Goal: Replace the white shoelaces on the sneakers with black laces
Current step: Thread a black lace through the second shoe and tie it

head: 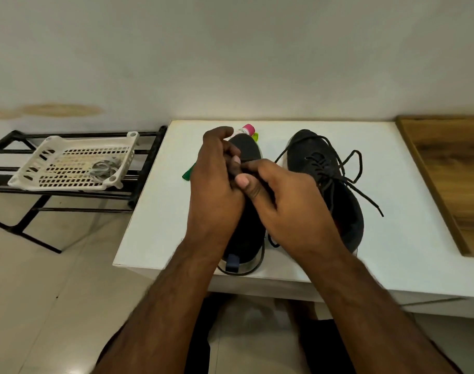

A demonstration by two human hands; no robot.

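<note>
Both hands meet over the left shoe (246, 149) on the white table (154, 211): the left hand (217, 182) is curled, fingers bent in toward the palm, and the right hand (281, 201) pinches a black lace (257, 261) with its thumb against the left fingers, though whether the left hand grips the lace too is hidden. Right of that shoe stands the right shoe (327, 171), laced in black with loose ends. Left of the table, a white basket (68, 163) on a black rack (146, 168) holds metal rings (103, 170).
</note>
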